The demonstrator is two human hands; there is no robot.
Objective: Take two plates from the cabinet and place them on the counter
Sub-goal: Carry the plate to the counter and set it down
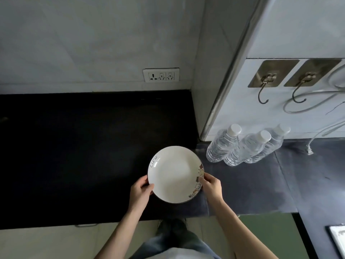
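A white plate (pixel 175 173) with small cartoon figures along its right rim is held over the dark counter (pixel 74 156), near its front edge. My left hand (pixel 141 191) grips the plate's lower left rim, thumb on top. My right hand (pixel 211 186) grips the lower right rim over the printed figures. I cannot tell whether the plate touches the counter. Whether a second plate lies under this one is hidden. No cabinet shows in this view.
Three clear water bottles (pixel 242 148) with white caps stand just right of the plate. A wall socket (pixel 161 74) sits above the counter's back. Two metal hooks (pixel 265 85) and a grey cable (pixel 309 107) hang on the right wall. A white tray corner (pixel 337 238) shows at bottom right.
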